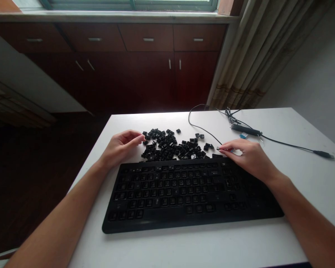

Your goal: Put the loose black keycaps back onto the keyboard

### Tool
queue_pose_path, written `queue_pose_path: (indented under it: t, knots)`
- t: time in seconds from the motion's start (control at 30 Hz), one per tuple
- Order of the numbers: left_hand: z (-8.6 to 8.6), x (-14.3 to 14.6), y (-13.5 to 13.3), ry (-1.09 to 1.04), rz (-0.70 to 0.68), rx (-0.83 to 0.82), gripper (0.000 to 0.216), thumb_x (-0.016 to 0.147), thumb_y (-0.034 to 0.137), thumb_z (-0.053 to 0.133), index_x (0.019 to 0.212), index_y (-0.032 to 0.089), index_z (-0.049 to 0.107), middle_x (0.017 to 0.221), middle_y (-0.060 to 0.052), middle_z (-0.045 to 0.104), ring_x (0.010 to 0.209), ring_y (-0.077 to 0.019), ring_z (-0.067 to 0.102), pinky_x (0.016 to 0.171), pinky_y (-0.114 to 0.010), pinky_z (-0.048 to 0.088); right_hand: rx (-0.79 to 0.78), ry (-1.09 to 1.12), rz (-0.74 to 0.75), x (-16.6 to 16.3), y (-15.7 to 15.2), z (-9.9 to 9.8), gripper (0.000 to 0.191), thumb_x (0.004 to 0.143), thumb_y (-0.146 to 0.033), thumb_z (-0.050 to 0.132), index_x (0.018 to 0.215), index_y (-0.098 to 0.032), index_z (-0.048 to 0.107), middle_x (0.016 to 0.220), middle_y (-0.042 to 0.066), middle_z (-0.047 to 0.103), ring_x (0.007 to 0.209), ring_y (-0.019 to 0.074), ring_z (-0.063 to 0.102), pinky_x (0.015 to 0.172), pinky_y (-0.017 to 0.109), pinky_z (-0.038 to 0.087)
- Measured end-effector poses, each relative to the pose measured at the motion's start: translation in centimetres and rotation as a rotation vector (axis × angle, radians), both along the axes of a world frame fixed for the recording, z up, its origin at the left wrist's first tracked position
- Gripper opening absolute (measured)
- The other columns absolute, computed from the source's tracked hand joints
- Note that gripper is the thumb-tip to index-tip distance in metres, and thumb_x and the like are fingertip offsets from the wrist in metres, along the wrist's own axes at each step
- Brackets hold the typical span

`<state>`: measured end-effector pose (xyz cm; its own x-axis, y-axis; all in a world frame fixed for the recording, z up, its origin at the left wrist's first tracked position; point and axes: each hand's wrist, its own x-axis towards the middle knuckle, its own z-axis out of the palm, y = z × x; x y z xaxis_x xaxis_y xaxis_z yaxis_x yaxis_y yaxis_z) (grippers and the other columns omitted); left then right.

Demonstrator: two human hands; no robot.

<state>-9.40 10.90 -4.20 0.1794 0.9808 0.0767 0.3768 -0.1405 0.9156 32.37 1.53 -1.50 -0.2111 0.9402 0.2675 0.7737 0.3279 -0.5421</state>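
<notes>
A black keyboard (167,223) lies on the white table, with many of its key positions bare and a few caps in place. Behind it is a loose pile of black keycaps (167,147). My left hand (123,145) rests at the pile's left edge, fingers curled and thumb close to the forefinger; whether anything is between them is hidden. Above the keyboard's back right part, my right hand (247,156) pinches a small keycap (218,148) between thumb and fingertips.
A black cable (287,140) with a USB plug (324,153) runs over the back right of the table (304,126). Beside it lie a dark stick-like tool (246,129) and a small blue item (243,136). Wooden cabinets (134,78) and a curtain (248,56) stand beyond.
</notes>
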Motion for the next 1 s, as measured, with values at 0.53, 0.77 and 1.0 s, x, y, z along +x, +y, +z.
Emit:
queue_pose_path:
  t: [0.53, 0.77, 1.0]
  knots:
    - [0.3, 0.2, -0.1, -0.015, -0.058, 0.009, 0.036, 0.082, 0.054, 0.072, 0.096, 0.02, 0.072, 0.093, -0.007, 0.075, 0.086, -0.0211, 0.069, 0.077, -0.031, 0.056, 0.049, -0.026, 0.071, -1.9, 2.5, 1.3, 0.012, 0.09, -0.033, 0.068, 0.092, -0.026, 0.078, 0.1, 0.002, 0.078, 0.088, 0.0216, 0.071, 0.075, 0.035, 0.057]
    - [0.2, 0.1, -0.3, -0.073, -0.1, -0.004, 0.03, 0.085, 0.047, 0.072, 0.098, 0.019, 0.071, 0.093, -0.006, 0.074, 0.086, -0.0183, 0.069, 0.08, -0.03, 0.055, 0.099, -0.122, 0.205, -6.6, 8.0, 0.7, 0.011, 0.089, -0.028, 0.068, 0.09, -0.024, 0.078, 0.094, 0.002, 0.078, 0.079, 0.019, 0.068, 0.076, 0.035, 0.054]
    - [0.2, 0.2, -0.3, -0.094, -0.128, 0.005, 0.027, 0.086, 0.044, 0.071, 0.098, 0.019, 0.071, 0.095, -0.006, 0.073, 0.086, -0.0176, 0.068, 0.08, -0.03, 0.056, 0.082, -0.168, 0.206, -7.8, 9.8, -0.6, 0.011, 0.088, -0.031, 0.069, 0.086, -0.025, 0.078, 0.087, 0.002, 0.078, 0.082, 0.0216, 0.067, 0.077, 0.036, 0.051]
